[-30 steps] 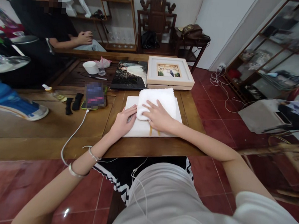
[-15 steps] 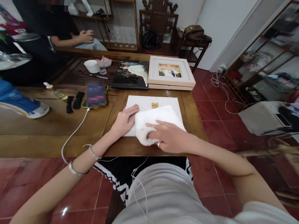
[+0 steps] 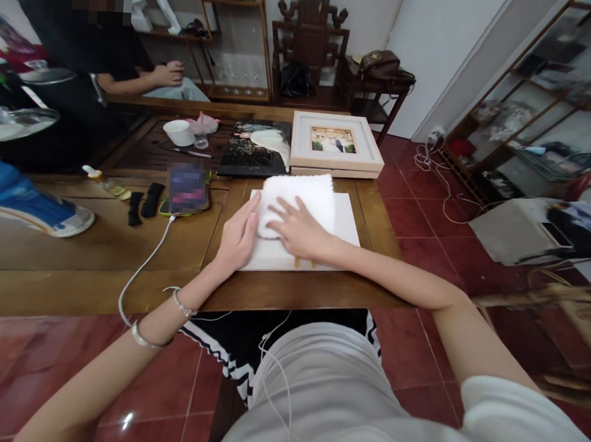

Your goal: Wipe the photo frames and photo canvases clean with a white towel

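Observation:
A flat white board lies on the low wooden table in front of me. A folded white towel rests on the board's far half. My right hand lies flat on the towel's near edge, fingers spread. My left hand presses flat on the board's left edge, fingers together and stretched out, touching the towel's side. Small tan marks on the board show just below my right hand.
A pale wooden picture frame and a dark photo print lie beyond the board. A phone with a white cable, black clips and a white cup are to the left. Another person sits at the far left.
My right hand pulled the towel toward the near edge of the board, then pushed it back to the far half. My left hand shifted slightly along the board's left edge.

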### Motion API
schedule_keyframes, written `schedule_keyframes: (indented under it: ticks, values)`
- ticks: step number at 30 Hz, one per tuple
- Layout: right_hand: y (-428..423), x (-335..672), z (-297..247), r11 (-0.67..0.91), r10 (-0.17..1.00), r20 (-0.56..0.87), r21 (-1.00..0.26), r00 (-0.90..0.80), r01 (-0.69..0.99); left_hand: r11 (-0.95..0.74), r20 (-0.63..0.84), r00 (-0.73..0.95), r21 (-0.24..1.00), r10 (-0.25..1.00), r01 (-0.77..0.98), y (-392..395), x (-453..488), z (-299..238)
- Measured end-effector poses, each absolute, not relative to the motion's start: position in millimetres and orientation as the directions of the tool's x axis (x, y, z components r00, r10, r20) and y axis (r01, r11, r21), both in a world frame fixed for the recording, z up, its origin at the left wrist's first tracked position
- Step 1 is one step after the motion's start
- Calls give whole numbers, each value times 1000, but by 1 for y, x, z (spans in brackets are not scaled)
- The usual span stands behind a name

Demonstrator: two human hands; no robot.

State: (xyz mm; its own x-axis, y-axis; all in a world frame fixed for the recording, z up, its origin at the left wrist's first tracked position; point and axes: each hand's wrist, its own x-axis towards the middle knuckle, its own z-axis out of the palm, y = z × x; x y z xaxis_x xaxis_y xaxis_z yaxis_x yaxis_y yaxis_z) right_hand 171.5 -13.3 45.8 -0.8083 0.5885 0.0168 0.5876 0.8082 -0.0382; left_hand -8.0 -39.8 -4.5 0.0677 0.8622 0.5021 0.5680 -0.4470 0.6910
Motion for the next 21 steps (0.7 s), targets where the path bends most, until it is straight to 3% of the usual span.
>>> schedule_keyframes:
  ticks: [4, 7, 10, 16, 21]
  values:
    - [-59, 178, 50, 942, 330, 8, -61, -944, 329, -474, 528, 57, 702, 847, 532, -42, -8, -4]
    - [-79, 199, 63, 954, 264, -59, -134, -963, 270, -446, 491, 86, 688, 867, 573, -41, -8, -7]
    - [-81, 218, 80, 914, 358, -116, -161, -927, 373, -417, 405, 173, 657, 898, 628, -39, -6, -10]
    - [-40, 223, 94, 762, 624, -184, -70, -759, 643, -417, 335, 254, 645, 907, 640, -34, -4, -16]
    - [13, 200, 82, 693, 693, -77, -204, -717, 692, -427, 350, 253, 631, 902, 647, -33, -5, -18]
